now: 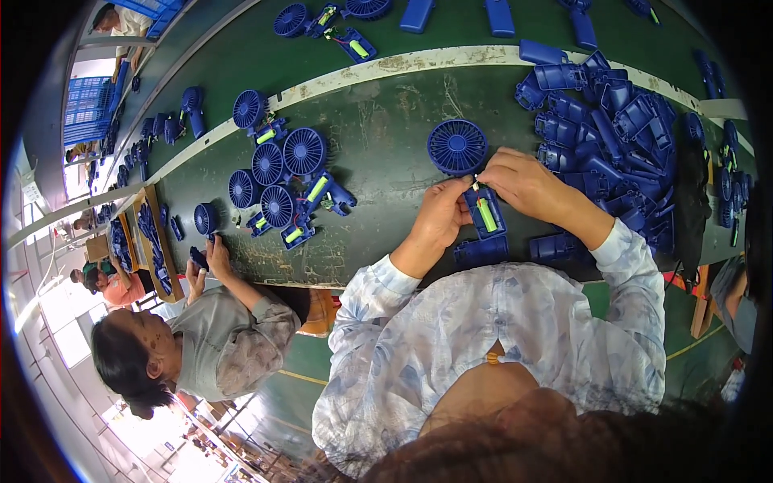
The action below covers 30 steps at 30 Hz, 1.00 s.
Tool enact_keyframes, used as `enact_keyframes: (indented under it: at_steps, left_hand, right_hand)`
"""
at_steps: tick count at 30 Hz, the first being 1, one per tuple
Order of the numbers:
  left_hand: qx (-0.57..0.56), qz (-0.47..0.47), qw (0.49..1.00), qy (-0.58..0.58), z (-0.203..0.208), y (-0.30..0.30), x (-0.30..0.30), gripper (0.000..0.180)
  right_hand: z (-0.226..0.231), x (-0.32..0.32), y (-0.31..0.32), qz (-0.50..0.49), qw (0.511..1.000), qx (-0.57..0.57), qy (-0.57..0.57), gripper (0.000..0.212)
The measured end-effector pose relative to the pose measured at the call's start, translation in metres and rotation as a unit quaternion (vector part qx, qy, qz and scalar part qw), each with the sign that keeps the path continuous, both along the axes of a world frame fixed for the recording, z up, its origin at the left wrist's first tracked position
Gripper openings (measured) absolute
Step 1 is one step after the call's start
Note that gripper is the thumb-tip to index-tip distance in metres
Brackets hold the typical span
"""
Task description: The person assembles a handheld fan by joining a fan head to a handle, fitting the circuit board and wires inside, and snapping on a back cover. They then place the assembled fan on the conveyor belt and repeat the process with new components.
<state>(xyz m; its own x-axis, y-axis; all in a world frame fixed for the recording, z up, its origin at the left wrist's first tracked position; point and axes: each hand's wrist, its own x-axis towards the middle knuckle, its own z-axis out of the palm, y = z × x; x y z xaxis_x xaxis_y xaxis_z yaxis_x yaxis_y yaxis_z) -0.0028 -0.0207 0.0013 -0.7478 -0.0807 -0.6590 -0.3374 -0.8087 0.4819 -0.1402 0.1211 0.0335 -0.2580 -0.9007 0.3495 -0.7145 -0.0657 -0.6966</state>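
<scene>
A scuffed green bench (386, 145) carries blue fans (304, 151) and piled blue casings (605, 157).

No lettering can be read on the fan (457, 145) at the left hand (440, 212); none on the casings (633, 117) beyond the right hand (522, 183).

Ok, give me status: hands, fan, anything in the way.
Left hand holding the blue fan; right hand at the wires. Handle open, green cell inside. Blue casing close below, not between the hands.

A factory workshop: a long green bench (386, 113), half-built fans (304, 151) left of centre, casings (612, 157) heaped right, a co-worker (233, 346) lower left.
</scene>
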Motion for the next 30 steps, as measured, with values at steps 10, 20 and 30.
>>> enact_keyframes:
  at_steps: [10,20,30]
  left_hand:
    - [-0.012,0.004,1.0,-0.002,-0.004,0.003,-0.001,0.015]
    - [-0.019,0.012,1.0,0.001,-0.005,0.004,0.0,0.017]
    - [-0.032,-0.006,0.999,0.016,-0.014,0.006,0.003,0.018]
  right_hand:
    - [-0.001,-0.001,0.001,0.025,0.997,0.025,0.07,0.017]
    - [0.007,0.002,-0.002,0.064,0.985,0.054,0.148,0.011]
    - [0.009,0.008,-0.002,0.09,0.972,0.076,0.204,0.009]
